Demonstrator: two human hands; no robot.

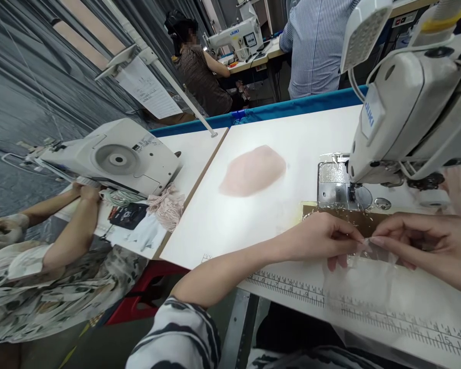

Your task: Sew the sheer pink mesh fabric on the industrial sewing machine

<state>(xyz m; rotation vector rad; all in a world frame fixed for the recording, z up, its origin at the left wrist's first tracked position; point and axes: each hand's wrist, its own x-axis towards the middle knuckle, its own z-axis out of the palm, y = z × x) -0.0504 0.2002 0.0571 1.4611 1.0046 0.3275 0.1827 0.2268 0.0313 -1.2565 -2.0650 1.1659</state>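
My left hand (322, 238) and my right hand (426, 243) meet just in front of the sewing machine (411, 102), fingertips pinched together on a thin, nearly see-through piece of fabric (363, 266) that lies over the white table (253, 225). The fabric's near part covers a printed ruler strip (369, 312) along the table's front edge. The needle plate (336, 187) sits a little beyond my fingers. A pale pink stack of fabric pieces (253, 169) rests further left on the table.
A co-worker's arm (71, 230) works at a second machine (115, 156) on the left table, beside pink lace (167, 205). A red stool (144, 292) stands between the tables. Two more people sit and stand at the back.
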